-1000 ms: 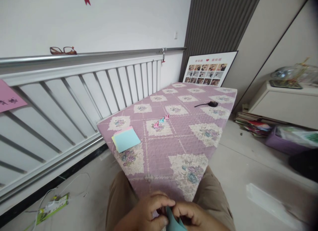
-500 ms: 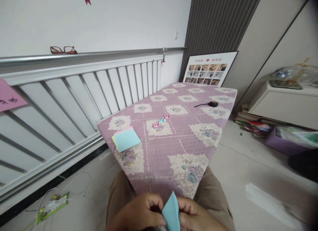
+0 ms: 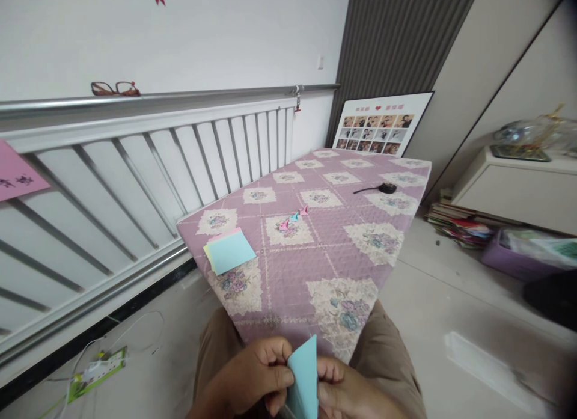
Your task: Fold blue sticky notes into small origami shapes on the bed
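A folded piece of light blue paper (image 3: 305,374) stands upright between my hands, over my lap at the table's near edge. My left hand (image 3: 259,374) pinches its left side between thumb and fingers. On the other side, my right hand (image 3: 345,389) grips the right edge, its fingers partly behind the paper. The lower end of the sheet runs out of the picture. Farther up the table stand small folded paper figures, two pink (image 3: 284,225) and one blue (image 3: 294,217), in a slanting row.
A stack of coloured paper squares (image 3: 232,252), blue on top, lies at the table's left edge. A black corded object (image 3: 386,188) rests toward the far right of the flowered tablecloth (image 3: 293,275). A white radiator (image 3: 171,172) borders the left; a power strip (image 3: 97,374) lies on the floor.
The blue paper has shifted slightly left and up and turned so its broad face shows more. My left hand has risen a little with it.
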### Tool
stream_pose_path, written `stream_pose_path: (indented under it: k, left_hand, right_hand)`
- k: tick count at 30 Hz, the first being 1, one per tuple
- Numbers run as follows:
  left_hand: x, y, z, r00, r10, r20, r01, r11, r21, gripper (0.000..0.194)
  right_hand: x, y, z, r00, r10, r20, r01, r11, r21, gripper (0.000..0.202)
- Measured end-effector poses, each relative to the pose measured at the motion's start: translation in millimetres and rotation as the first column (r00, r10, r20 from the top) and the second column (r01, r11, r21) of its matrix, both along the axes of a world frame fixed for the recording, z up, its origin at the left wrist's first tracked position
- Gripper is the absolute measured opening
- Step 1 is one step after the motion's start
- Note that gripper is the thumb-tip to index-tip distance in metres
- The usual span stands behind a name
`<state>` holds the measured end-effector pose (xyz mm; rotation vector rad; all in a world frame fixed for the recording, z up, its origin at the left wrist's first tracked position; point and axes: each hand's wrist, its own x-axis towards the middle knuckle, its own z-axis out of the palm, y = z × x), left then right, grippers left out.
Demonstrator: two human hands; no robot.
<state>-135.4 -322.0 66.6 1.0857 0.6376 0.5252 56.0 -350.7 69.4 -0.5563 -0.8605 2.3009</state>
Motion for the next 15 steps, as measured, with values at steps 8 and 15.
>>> stream_pose_path:
  k: [8, 15]
  left_hand:
    - [-3.9, 0.1, -3.7, 0.999, 0.033, 0.004, -0.033, 0.999, -0.03, 0.023]
    - [-1.5, 4.1, 2.3, 0.99, 0.123, 0.065, -0.129, 0.987, 0.093, 0.028]
  right_hand:
    - [12.9, 1.3, -23.1, 0.993, -0.033, 0.116, 0.037, 0.999, -0.032, 0.053]
    - [15.6, 10.1, -12.5, 0.925, -0.159, 0.345, 0.087, 0.973, 0.216, 0.046]
